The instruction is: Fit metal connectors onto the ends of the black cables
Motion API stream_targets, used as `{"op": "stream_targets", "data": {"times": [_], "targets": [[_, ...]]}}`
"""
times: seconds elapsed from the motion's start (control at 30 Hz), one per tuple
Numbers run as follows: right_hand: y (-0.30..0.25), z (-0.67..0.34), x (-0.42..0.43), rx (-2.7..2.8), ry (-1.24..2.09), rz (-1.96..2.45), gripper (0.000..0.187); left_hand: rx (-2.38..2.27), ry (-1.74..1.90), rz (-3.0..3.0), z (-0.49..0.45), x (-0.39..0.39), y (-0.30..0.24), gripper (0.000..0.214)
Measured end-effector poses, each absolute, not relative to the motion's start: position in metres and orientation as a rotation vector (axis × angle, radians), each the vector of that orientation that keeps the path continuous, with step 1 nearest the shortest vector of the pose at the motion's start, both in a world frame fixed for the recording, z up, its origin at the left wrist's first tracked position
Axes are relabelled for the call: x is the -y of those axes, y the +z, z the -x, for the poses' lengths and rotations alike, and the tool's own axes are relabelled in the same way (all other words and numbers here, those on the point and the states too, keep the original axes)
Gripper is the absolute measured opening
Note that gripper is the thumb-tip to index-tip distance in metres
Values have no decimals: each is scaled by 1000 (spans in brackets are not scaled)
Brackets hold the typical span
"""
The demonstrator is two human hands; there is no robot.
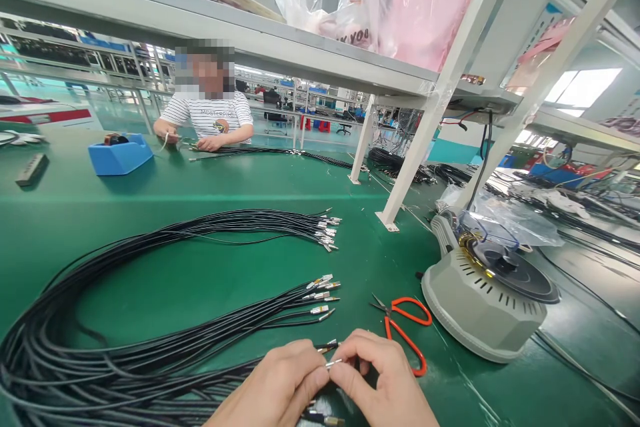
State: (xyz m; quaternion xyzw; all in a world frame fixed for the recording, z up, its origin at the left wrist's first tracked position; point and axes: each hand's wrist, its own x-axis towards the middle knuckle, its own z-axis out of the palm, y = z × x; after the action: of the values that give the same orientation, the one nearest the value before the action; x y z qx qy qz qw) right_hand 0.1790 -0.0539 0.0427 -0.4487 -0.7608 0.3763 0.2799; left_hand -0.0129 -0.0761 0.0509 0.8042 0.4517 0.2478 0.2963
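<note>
My left hand [280, 383] and my right hand [383, 380] meet at the bottom centre over the green mat, fingers pinched together. Between them I hold the metal-tipped ends of thin black cables [330, 355]; a silver tip shows at my fingertips. These cables belong to a big looped bundle of black cables [100, 353] that sweeps left and back round to two fans of metal-tipped ends: one [320, 297] just above my hands, another [327, 227] farther back.
Orange-handled scissors [405, 327] lie right of my hands. A grey round tape dispenser machine [487, 293] stands at the right. White shelf legs [400, 193] rise behind. A person in a striped shirt [207, 117] works across the table near a blue tape holder [120, 155].
</note>
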Motion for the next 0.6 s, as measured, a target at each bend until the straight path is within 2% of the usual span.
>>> {"op": "stream_targets", "data": {"times": [0.27,0.47,0.6], "targets": [[36,-177,55,1976,1063,1195,18,-1199,637,-2092,12,73,36,39],[40,-181,50,1608,1433,1046,42,-1179,637,-1966,13,74,49,38],[41,-184,48,1586,1346,1134,42,-1166,655,-1965,14,74,45,40]]}}
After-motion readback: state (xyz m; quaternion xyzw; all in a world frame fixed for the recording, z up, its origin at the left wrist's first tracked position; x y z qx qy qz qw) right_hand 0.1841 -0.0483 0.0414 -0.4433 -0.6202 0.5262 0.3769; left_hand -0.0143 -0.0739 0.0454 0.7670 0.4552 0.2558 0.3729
